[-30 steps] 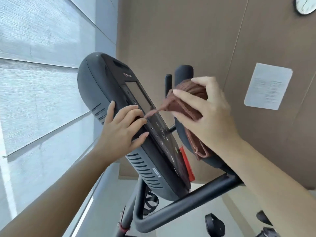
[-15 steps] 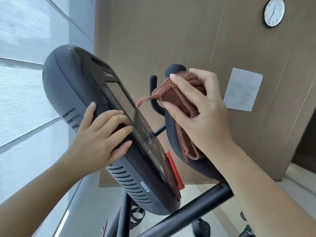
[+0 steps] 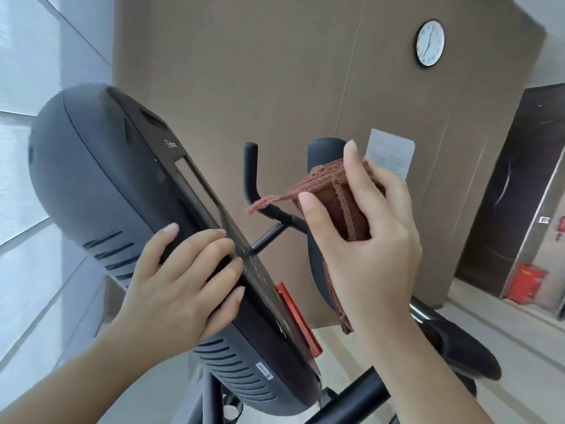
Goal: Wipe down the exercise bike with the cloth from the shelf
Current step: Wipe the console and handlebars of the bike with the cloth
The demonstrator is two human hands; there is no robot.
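The exercise bike's dark grey console (image 3: 101, 185) fills the left and centre, seen almost edge-on, with a red strip at its lower edge. My left hand (image 3: 183, 283) grips the console's near edge, fingers curled over onto the button panel. My right hand (image 3: 370, 237) holds a folded brown cloth (image 3: 330, 188) just right of the console, in front of the bike's black padded handlebar (image 3: 324, 148). One corner of the cloth sticks out left towards the screen without touching it. The cloth's tail hangs below my palm.
A thin black handlebar (image 3: 250, 166) rises behind the console, and the black frame tube (image 3: 351, 399) crosses below. A brown panelled wall carries a clock (image 3: 429, 42) and a paper notice (image 3: 391, 154). A window is at left, a dark doorway and a red box (image 3: 526, 283) at right.
My view has swung right, bringing the doorway into sight. My right hand has lifted the cloth off the padded handlebar and turned it, thumb now up. My left hand keeps its hold on the console.
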